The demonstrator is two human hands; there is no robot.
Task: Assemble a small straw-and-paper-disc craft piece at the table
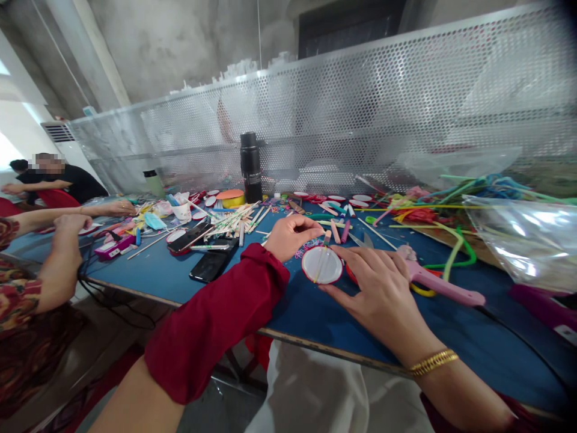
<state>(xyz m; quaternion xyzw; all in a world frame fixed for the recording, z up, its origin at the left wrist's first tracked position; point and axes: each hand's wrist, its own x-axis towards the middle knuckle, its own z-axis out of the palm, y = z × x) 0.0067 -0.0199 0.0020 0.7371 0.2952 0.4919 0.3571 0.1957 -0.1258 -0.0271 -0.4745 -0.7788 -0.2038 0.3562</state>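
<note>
A small round white disc with a red rim (321,265) lies on the blue table (315,319), with a thin stick across it. My left hand (292,234), in a dark red sleeve, is curled above the disc's far edge and pinches the top of the stick. My right hand (382,288), with a gold bangle at the wrist, rests flat beside the disc; its fingertips touch the disc's right rim. Under the right hand lies a pink glue gun (439,285).
A black flask (250,166) stands at the back by a perforated metal screen (360,108). Wooden sticks (234,221), two phones (211,261), coloured straws (451,207) and a clear plastic bag (527,240) lie about. Another person's arms (58,246) work at the left.
</note>
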